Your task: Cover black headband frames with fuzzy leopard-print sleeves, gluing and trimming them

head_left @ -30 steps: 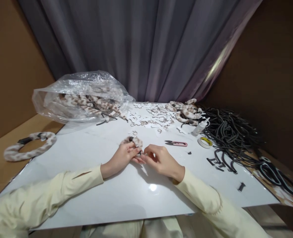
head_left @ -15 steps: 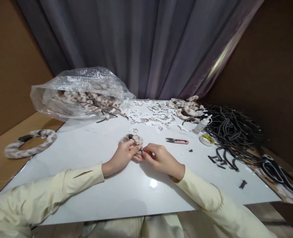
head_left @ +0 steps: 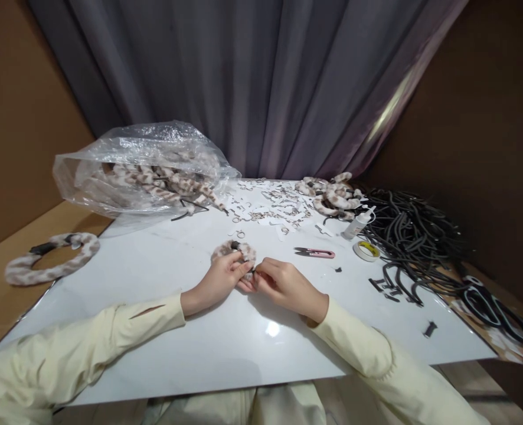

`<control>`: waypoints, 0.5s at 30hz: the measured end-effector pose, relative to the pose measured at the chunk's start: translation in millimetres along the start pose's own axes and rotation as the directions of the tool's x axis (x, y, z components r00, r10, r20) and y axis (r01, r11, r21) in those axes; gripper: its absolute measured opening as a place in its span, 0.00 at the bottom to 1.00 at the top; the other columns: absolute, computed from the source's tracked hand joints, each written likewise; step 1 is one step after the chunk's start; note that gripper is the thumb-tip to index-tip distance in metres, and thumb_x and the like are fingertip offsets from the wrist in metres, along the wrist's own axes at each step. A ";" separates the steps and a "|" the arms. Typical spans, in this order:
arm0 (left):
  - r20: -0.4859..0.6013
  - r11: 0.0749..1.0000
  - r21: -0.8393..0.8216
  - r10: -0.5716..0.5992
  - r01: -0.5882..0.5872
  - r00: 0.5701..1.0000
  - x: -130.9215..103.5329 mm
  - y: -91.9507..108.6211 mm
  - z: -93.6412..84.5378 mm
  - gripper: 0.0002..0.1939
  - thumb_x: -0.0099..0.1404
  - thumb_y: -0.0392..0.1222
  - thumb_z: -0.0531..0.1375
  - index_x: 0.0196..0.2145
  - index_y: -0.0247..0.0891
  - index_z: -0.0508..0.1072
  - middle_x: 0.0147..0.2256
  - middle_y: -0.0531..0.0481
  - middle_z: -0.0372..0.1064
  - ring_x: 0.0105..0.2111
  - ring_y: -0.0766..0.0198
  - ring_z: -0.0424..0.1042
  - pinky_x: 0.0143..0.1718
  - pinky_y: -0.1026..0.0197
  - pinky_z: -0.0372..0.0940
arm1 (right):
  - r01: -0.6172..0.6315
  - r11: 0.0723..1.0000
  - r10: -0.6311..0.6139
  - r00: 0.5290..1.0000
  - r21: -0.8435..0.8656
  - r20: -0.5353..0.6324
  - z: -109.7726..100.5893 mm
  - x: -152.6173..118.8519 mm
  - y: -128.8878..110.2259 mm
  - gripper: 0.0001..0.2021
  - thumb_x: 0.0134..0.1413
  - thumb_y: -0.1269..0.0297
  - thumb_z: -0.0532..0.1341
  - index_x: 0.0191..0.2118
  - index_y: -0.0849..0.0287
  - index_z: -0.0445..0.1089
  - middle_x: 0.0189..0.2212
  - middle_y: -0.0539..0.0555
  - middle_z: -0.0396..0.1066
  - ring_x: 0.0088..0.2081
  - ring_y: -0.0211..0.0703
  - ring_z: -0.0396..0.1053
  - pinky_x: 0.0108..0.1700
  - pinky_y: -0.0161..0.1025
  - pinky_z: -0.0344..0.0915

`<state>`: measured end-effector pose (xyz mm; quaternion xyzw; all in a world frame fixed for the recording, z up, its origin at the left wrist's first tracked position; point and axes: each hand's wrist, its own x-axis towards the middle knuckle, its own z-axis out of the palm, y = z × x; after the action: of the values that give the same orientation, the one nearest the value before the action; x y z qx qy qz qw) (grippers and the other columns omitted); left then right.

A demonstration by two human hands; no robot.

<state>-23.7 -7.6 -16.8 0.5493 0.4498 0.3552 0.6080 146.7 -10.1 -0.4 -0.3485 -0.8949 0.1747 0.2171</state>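
Showing brown blotches on white plush, the small furry ring (head_left: 247, 251).

Furry ring (head_left: 248, 250): lower part hidden by the left hand (head_left: 217, 282)
Right hand (head_left: 290, 287): detail at its fingertips too small to tell
Plastic bag (head_left: 88, 183): contents partly blurred by film
Curtain (head_left: 226, 77): top cut off
Black tubes (head_left: 412, 227): many ends hidden in the tangle

No readable text, labels, brands, numbers or signs anywhere
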 end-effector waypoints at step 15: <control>0.014 1.000 -0.007 0.011 -0.010 1.000 4.3 -10.0 0.8 0.21 0.57 0.57 0.59 0.26 0.35 0.60 0.22 0.50 0.70 0.22 0.60 0.76 0.20 0.67 0.70 | -0.775 0.623 0.619 0.407 0.105 -0.672 -141.4 -73.9 120.7 0.10 0.42 0.60 0.63 0.20 0.61 0.71 0.19 0.58 0.71 0.28 0.48 0.69 0.29 0.39 0.59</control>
<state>-22.1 -5.3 -27.3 0.5522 0.4414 0.3559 0.6112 333.9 45.0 43.4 -0.7501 -0.5417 0.0144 0.3790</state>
